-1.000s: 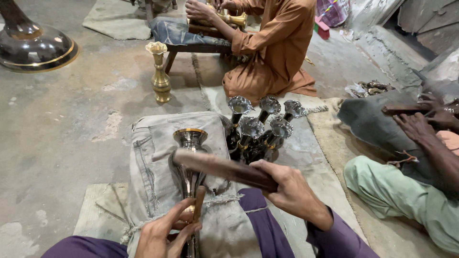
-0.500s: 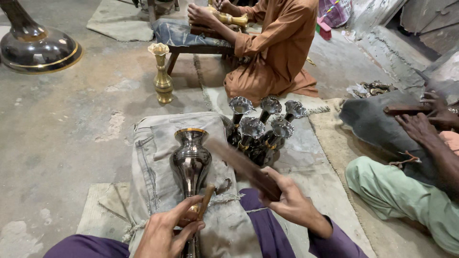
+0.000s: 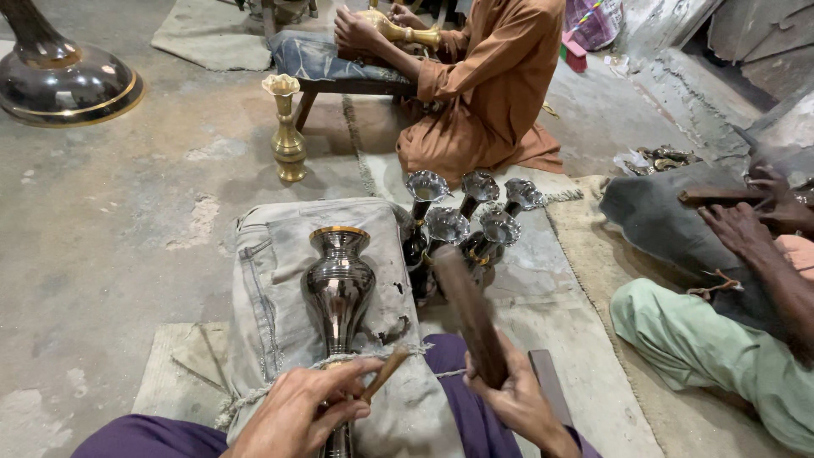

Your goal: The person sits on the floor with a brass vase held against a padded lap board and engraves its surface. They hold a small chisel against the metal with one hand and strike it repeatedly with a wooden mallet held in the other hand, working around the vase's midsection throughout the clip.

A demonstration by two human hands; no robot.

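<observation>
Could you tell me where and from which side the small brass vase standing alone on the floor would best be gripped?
Probably the narrow neck of the brass vase, just under its flared rim. It stands upright on bare floor, apart from the stool beside it, so a hand could come from above or from the open left side; the flare should keep the grip from slipping off.

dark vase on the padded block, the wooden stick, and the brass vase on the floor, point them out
dark vase (image 3: 339, 284), head view, on its bulging body
wooden stick (image 3: 471, 314), head view, mid-shaft above the right hand
brass vase (image 3: 288, 144), head view, on its round belly
</observation>
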